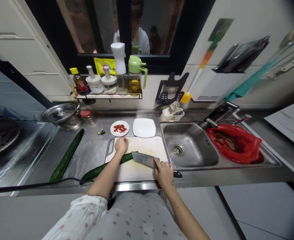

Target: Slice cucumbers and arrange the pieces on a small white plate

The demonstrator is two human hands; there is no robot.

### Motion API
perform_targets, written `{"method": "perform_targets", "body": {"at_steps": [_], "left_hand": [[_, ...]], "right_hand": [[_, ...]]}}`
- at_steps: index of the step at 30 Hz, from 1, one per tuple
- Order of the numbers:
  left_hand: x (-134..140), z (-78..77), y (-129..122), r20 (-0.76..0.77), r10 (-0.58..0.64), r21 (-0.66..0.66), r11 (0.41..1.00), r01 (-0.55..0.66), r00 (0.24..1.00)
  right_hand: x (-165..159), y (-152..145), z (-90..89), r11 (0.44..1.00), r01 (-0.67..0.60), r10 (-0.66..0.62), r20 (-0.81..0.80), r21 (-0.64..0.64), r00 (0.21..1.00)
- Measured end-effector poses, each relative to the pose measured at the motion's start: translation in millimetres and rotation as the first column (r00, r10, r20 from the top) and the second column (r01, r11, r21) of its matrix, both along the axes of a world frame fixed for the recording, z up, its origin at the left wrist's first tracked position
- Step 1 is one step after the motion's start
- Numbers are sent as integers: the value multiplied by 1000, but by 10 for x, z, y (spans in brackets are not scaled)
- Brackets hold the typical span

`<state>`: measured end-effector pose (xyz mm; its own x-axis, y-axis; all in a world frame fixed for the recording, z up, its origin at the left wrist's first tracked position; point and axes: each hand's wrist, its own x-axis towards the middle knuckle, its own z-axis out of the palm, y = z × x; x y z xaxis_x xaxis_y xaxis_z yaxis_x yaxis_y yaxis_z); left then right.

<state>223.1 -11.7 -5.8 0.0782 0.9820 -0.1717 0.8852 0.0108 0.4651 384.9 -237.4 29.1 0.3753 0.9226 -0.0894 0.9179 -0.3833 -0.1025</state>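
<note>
My right hand (165, 171) grips the black handle of a kitchen knife (144, 159), its broad blade tilted over the cutting board with the tip at the cut end of a cucumber (96, 171). That cucumber lies slantwise, partly on the white cutting board (147, 173) and partly on the counter, passing under my left forearm. At the board's upper left, my left hand (121, 145) is closed, fingers curled down. A pale green cucumber slice (128, 141) shows beside its fingertips; whatever they hold is hidden. A second, whole cucumber (67, 155) rests on the counter to the left.
Behind the board stand a small plate of chopped red pieces (120, 134) and a white square plate (144, 128). Cucumber ends (101, 131) lie nearby. A sink (190, 146) is right, with a red bag (237, 151). A lidded steel pot (63, 116) stands left, condiments (109, 83) above.
</note>
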Motion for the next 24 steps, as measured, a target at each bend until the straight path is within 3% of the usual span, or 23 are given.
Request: {"method": "perform_targets", "body": {"at_steps": [8,12,16,24], "left_hand": [[-58,90,-88,127,6,-4,1000,-5,992],[-69,147,-340,174,-165,59,986,158,971],[-106,168,-610,145,-342,174,933,316,929],[-273,98,-850,92,-475,228,866,445,875]], "right_hand": [[8,16,-40,996,75,-72,-73,37,995],[-11,80,0,986,160,-150,-171,48,974],[-26,156,75,976,215,-197,-256,42,946],[-23,209,4,961,266,-206,-441,77,873]]}}
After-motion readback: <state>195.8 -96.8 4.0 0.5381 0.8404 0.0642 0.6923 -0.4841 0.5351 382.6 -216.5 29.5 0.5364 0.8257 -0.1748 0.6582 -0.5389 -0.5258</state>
